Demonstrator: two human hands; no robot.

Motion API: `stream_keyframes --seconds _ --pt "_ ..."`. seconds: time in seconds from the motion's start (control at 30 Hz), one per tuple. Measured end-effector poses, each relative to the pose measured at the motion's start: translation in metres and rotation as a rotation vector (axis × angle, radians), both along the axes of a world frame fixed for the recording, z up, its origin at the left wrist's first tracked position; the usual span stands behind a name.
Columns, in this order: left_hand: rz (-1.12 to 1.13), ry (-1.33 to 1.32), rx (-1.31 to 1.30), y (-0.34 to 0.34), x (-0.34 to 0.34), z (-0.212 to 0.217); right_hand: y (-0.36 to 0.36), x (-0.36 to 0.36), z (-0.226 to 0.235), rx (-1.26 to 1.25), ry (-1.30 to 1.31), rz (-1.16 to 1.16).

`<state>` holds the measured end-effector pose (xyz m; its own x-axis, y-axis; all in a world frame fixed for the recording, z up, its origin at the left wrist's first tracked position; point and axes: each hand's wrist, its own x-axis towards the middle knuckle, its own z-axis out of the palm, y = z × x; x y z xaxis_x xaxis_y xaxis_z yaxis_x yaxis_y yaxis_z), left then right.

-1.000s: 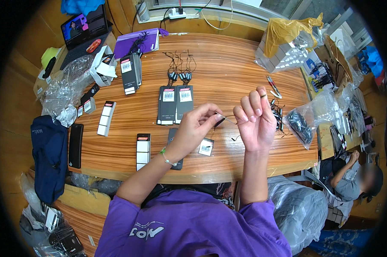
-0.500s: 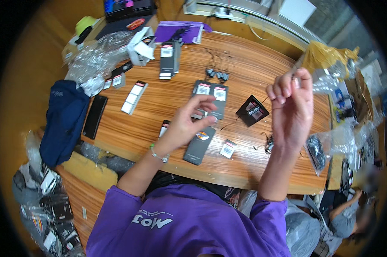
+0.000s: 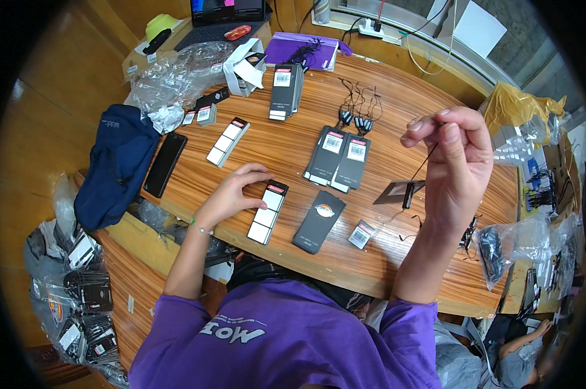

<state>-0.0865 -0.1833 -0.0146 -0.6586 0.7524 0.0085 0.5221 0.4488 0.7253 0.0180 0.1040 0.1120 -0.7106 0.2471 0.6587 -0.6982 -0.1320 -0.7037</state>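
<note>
I'm dangling a tag (image 3: 390, 192) by its cord (image 3: 426, 163), right grip (image 3: 460, 152) pinched — wide left grip (image 3: 233, 198) needing light pressure, label strip (image 3: 265, 218) at its four o'clock.

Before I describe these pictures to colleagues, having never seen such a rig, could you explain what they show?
No machine: these are a person's bare hands. Every picture comes from a wide fisheye camera worn on the head, looking down, so straight edges bend. On the wooden table lie grey tags, a strip of white labels and a small packet. The left hand touches that strip; the right hand pinches a thin cord from which a dark card hangs.
</note>
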Motion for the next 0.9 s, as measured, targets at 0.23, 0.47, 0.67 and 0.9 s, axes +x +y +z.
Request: stream_keyframes --seconds 0.23,0.47,0.67,0.9 --pt "0.143 -0.531 0.457 0.003 0.009 0.021 -0.012 0.004 0.002 0.002 -0.197 -0.059" --pt "0.244 -0.204 0.729 0.079 0.010 0.081 -0.024 -0.013 -0.011 0.239 -0.269 -0.206" --pt "0.242 0.066 0.744 0.123 0.023 0.107 -0.030 -0.020 -0.016 0.378 -0.179 -0.389" --pt "0.164 0.144 0.773 0.130 0.029 0.109 -0.030 -0.019 -0.017 0.402 -0.156 -0.484"
